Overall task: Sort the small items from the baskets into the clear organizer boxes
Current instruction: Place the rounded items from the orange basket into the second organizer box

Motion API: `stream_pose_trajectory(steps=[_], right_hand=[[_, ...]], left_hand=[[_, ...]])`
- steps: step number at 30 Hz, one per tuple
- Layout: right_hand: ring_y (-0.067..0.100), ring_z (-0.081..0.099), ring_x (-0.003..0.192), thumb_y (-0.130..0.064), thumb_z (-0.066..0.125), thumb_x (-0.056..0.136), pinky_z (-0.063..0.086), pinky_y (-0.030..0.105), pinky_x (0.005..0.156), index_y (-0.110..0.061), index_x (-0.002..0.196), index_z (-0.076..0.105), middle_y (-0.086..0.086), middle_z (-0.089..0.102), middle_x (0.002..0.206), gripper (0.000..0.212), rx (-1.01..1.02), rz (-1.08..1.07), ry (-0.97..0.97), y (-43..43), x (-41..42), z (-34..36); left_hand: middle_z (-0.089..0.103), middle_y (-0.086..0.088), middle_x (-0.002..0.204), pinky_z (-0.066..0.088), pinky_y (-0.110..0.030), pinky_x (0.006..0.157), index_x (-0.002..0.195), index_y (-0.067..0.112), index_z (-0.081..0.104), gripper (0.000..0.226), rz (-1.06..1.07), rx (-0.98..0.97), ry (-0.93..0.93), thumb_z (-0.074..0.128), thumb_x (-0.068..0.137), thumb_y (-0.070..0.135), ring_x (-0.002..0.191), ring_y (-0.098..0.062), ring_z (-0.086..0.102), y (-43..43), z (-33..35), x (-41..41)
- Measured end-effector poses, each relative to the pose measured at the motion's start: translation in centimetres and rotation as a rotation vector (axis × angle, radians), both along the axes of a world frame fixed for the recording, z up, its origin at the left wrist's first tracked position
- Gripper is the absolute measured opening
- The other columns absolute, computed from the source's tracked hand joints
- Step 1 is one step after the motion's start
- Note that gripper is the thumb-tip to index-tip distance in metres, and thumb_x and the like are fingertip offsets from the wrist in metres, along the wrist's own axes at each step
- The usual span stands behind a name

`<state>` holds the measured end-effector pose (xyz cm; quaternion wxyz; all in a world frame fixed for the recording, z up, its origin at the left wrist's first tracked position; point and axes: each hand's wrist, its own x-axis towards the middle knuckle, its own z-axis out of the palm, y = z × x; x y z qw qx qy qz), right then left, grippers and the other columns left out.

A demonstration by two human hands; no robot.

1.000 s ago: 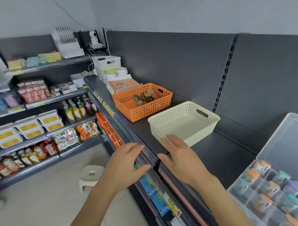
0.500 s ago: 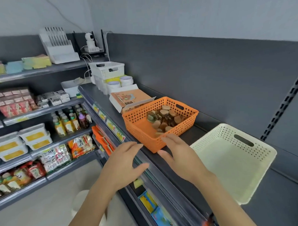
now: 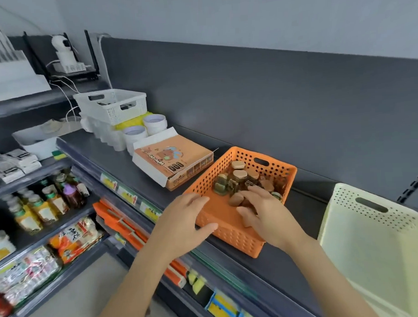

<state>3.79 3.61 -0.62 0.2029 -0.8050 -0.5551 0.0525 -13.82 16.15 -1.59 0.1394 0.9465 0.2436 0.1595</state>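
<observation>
An orange perforated basket [image 3: 232, 238] stands on the dark top shelf and holds several small cork-topped jars [image 3: 238, 175] in its far half. My left hand [image 3: 181, 221] is at the basket's near left corner, fingers fairly straight over the rim and thumb along the front wall. My right hand [image 3: 269, 213] reaches inside the basket, and its spread fingers lie on the nearest jars, hiding some of them. I cannot see either hand holding a jar. No clear organizer box is in view.
An empty cream perforated basket [image 3: 371, 235] sits right of the orange one. An orange printed carton [image 3: 172, 157] lies just left of it, with white tape rolls [image 3: 154, 121] and a white basket [image 3: 111, 104] further back. Stocked shelves fill the left side.
The view has swung left, and the clear organizer box has left the frame. Both hands have moved from the shelf's front edge to the orange basket, the right one going inside onto the jars.
</observation>
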Motion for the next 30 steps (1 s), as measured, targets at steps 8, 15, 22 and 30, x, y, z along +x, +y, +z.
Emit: stream_pose_trajectory(steps=[8, 15, 22, 30], right_hand=[[0.016, 0.031, 0.138, -0.033, 0.052, 0.095, 0.033, 0.029, 0.108, -0.02, 0.143, 0.039, -0.002, 0.03, 0.152, 0.051, -0.002, -0.107, -0.034, 3.3, 3.3, -0.2], [0.016, 0.031, 0.138, -0.025, 0.056, 0.093, 0.029, 0.023, 0.108, -0.021, 0.144, 0.036, -0.001, 0.029, 0.152, 0.055, 0.017, -0.139, -0.018, 4.8, 5.8, -0.8], [0.014, 0.027, 0.139, -0.025, 0.055, 0.094, 0.03, 0.022, 0.107, -0.02, 0.144, 0.036, -0.006, 0.027, 0.153, 0.054, -0.005, -0.16, 0.006, 5.3, 6.0, -1.1], [0.015, 0.035, 0.135, -0.026, 0.054, 0.094, 0.035, 0.025, 0.105, -0.02, 0.142, 0.038, -0.003, 0.035, 0.148, 0.051, -0.015, -0.311, 0.049, 5.9, 5.8, -2.1]], left_hand=[[0.032, 0.011, 0.146, 0.026, -0.024, 0.109, 0.143, 0.027, 0.035, 0.065, -0.047, 0.004, 0.016, 0.053, 0.087, 0.054, 0.134, -0.005, 0.029, 4.6, -0.1, 4.4], [0.032, 0.014, 0.146, 0.03, -0.025, 0.106, 0.142, 0.032, 0.036, 0.06, -0.125, 0.013, 0.041, 0.053, 0.088, 0.051, 0.133, -0.004, 0.031, 7.2, -0.4, 9.1], [0.03, 0.012, 0.149, 0.029, -0.028, 0.11, 0.145, 0.029, 0.033, 0.063, -0.212, 0.041, 0.116, 0.056, 0.088, 0.046, 0.136, -0.006, 0.028, 9.6, -1.1, 12.7], [0.041, 0.008, 0.142, 0.016, -0.039, 0.117, 0.143, 0.027, 0.036, 0.06, -0.349, 0.174, 0.252, 0.06, 0.089, 0.036, 0.134, -0.014, 0.033, 11.0, -1.1, 16.0]])
